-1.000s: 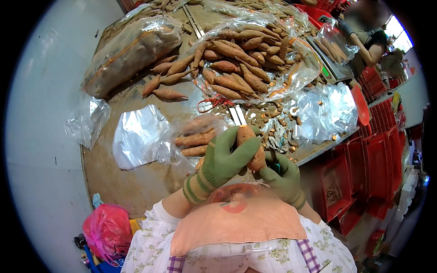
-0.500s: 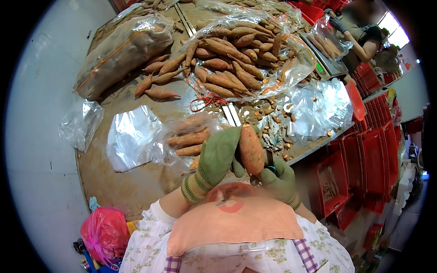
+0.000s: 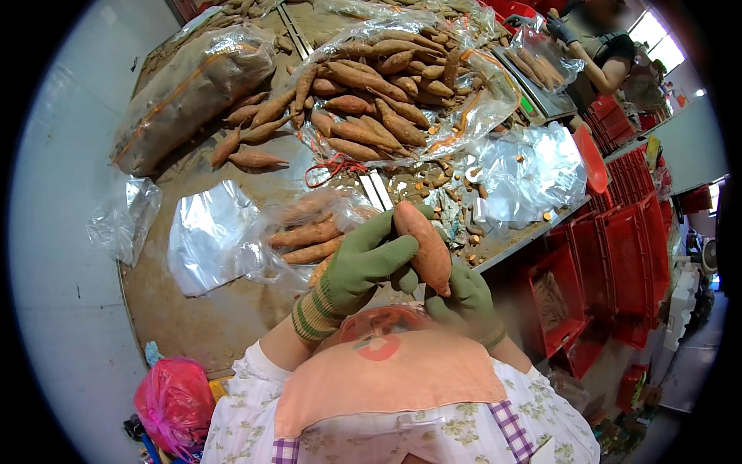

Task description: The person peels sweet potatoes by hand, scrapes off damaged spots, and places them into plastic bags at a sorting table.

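My left hand (image 3: pixel 359 267), in a green knitted glove, is closed round a reddish-brown sweet potato (image 3: pixel 425 249). The sweet potato tilts, its upper end leaning left and its pointed tip down toward my right hand. My right hand (image 3: pixel 468 300), gloved alike, is curled by that lower end; what its fingers hold is hidden. Left of my hands, a clear bag of sweet potatoes (image 3: pixel 313 232) lies on the table (image 3: pixel 193 321). A large heap of sweet potatoes (image 3: pixel 371 100) spills from an opened plastic sack beyond.
A full sack (image 3: pixel 193 97) lies far left, with clear bags (image 3: pixel 212 236) nearer. More clear bags (image 3: pixel 533 174) and cut ends lie right. Red crates (image 3: pixel 618 255) stand beyond the table's edge. A co-worker's gloved hand (image 3: pixel 562 29) is near a bag by a scale (image 3: pixel 533 97).
The sweet potato has turned, its top now leaning further left. The dark strip and teal bit seen at my right hand before are now out of sight. The whole view has shifted slightly.
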